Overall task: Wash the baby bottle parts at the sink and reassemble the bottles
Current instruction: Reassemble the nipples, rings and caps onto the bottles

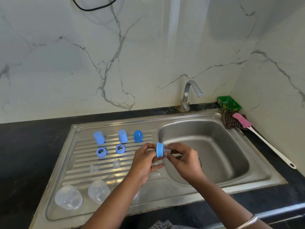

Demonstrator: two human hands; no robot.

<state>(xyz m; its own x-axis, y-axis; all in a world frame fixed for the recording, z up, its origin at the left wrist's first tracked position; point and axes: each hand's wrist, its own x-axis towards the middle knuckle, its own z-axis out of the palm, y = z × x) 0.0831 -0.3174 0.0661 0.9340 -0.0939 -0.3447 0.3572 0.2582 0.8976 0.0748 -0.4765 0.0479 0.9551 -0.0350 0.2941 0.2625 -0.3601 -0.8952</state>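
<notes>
My left hand grips a blue screw ring at the sink's left rim. My right hand pinches the clear teat that sticks out of that ring. On the ribbed drainboard stand two opaque blue caps and one translucent blue cap. Below them lie two blue rings and two clear teats. Two clear bottles lie at the front left; my left forearm hides what is beside them.
The steel basin is dry, with the tap shut off behind it. A pink-headed bottle brush lies on a checked cloth at the right. A green tub stands in the corner.
</notes>
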